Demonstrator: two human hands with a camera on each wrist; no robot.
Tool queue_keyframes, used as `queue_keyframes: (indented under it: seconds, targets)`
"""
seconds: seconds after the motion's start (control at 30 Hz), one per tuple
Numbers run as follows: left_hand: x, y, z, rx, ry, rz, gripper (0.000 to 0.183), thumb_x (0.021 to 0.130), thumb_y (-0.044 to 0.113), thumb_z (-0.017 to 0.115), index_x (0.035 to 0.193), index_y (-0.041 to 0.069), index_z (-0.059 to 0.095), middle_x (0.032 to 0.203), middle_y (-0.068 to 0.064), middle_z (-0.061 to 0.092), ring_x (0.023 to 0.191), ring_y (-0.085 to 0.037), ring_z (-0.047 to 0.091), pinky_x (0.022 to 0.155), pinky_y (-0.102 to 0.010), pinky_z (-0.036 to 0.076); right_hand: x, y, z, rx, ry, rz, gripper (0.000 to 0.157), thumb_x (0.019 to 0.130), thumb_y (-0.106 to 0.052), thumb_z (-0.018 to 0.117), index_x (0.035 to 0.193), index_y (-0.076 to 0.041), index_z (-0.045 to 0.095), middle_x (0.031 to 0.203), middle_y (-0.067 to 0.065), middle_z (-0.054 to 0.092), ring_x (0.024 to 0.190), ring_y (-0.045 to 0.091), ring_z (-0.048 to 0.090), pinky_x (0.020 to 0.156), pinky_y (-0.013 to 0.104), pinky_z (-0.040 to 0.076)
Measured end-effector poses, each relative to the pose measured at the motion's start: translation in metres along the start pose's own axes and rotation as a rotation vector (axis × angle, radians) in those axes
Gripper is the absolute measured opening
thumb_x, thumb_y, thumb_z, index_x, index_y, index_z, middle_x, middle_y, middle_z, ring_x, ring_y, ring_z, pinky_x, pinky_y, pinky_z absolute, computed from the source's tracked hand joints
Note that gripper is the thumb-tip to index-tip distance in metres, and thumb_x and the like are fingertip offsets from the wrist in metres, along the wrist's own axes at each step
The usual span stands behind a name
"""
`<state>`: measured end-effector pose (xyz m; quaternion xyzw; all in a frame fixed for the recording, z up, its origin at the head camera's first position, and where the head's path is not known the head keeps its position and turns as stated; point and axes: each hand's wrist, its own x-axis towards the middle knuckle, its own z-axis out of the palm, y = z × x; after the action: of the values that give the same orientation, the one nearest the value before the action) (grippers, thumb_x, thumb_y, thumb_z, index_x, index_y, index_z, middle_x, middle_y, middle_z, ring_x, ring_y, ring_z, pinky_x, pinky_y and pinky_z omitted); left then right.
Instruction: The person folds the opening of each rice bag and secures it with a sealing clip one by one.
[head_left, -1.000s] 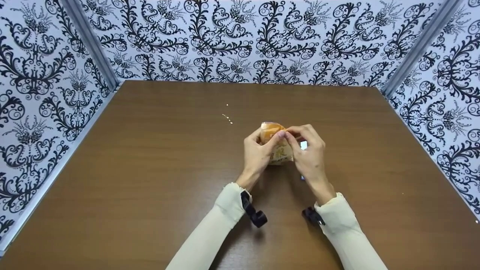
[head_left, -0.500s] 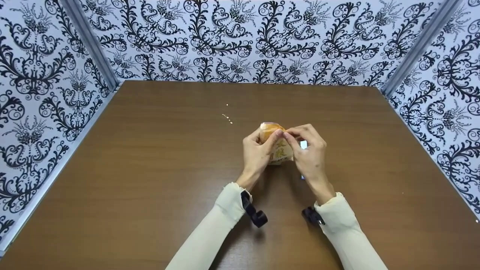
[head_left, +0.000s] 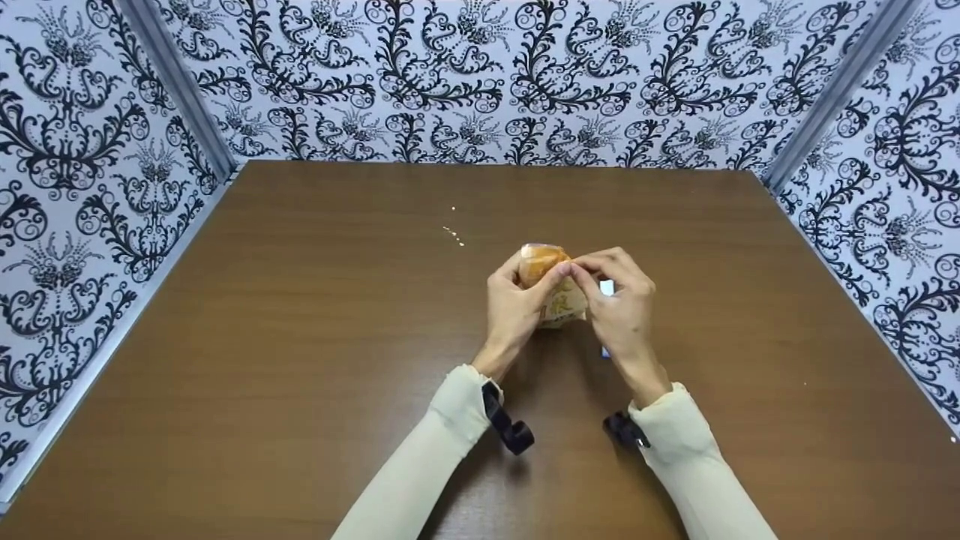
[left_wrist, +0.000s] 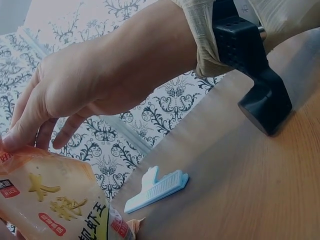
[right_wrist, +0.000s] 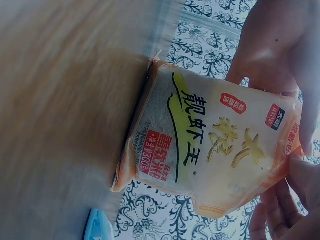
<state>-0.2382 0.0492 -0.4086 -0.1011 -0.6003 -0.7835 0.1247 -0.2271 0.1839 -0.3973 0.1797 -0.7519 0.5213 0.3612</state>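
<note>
A small bag of rice (head_left: 564,306) with an orange top stands on the table, between both hands. My left hand (head_left: 512,306) wraps its left side, thumb at the top edge. My right hand (head_left: 624,306) pinches that top edge between thumb and forefinger, its fingertips right beside the left thumb. In the right wrist view the bag's printed front (right_wrist: 210,135) shows, with rice grains behind a clear panel low on the bag. A light-blue bag clip (left_wrist: 157,190) lies on the table next to the bag; in the head view my right hand mostly hides it.
A few small white grains (head_left: 454,237) are scattered on the brown table (head_left: 337,300) beyond the bag. Patterned walls (head_left: 480,82) enclose the table at the back and sides. Black wrist cameras (head_left: 516,435) hang from both sleeves, close over the table.
Both hands stay at the bag's top edge with only tiny finger shifts. The head view has tilted very slightly. Bag and clip keep their places.
</note>
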Motion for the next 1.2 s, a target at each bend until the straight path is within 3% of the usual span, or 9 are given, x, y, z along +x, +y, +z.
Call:
queue_keyframes:
  seconds: [0.13, 0.33, 0.77, 1.2]
  targets:
    - [0.0005, -0.0003, -0.0003, 0.006, -0.033, 0.000, 0.028, 0.090, 0.010, 0.082, 0.115, 0.000, 0.074, 0.106, -0.014, 0.078, 0.086, -0.008, 0.070, 0.076, -0.024, 0.059, -0.0009, -0.0008, 0.0001, -0.021, 0.002, 0.031, 0.005, 0.090, -0.008, 0.081, 0.091, -0.003, 0.082, 0.090, 0.010, 0.073, 0.082, 0.006, 0.061, 0.076, 0.015, 0.050]
    - [0.0008, 0.0010, -0.0002, 0.087, 0.000, -0.014, 0.024, 0.091, 0.012, 0.081, 0.108, -0.004, 0.076, 0.098, -0.017, 0.078, 0.077, -0.007, 0.068, 0.070, -0.023, 0.057, -0.0013, -0.0038, 0.0004, -0.050, 0.010, 0.058, 0.009, 0.090, -0.015, 0.082, 0.092, -0.006, 0.082, 0.089, 0.007, 0.073, 0.080, 0.005, 0.061, 0.076, 0.015, 0.051]
    - [-0.0001, 0.0003, -0.0003, 0.076, 0.038, -0.026, 0.021, 0.092, 0.012, 0.079, 0.106, -0.004, 0.077, 0.098, -0.018, 0.079, 0.078, -0.007, 0.069, 0.071, -0.022, 0.057, -0.0032, -0.0003, 0.0012, -0.045, -0.017, 0.042, 0.008, 0.093, -0.010, 0.079, 0.094, -0.002, 0.080, 0.091, 0.009, 0.072, 0.083, 0.007, 0.061, 0.077, 0.014, 0.050]
    - [0.0023, 0.0001, 0.0010, 0.109, 0.072, 0.036, 0.017, 0.090, 0.012, 0.082, 0.098, -0.003, 0.080, 0.101, -0.017, 0.080, 0.081, -0.003, 0.069, 0.074, -0.023, 0.058, -0.0024, 0.0011, -0.0014, -0.036, -0.032, 0.042, 0.006, 0.093, -0.008, 0.078, 0.094, -0.002, 0.080, 0.092, 0.009, 0.072, 0.086, 0.008, 0.061, 0.079, 0.016, 0.050]
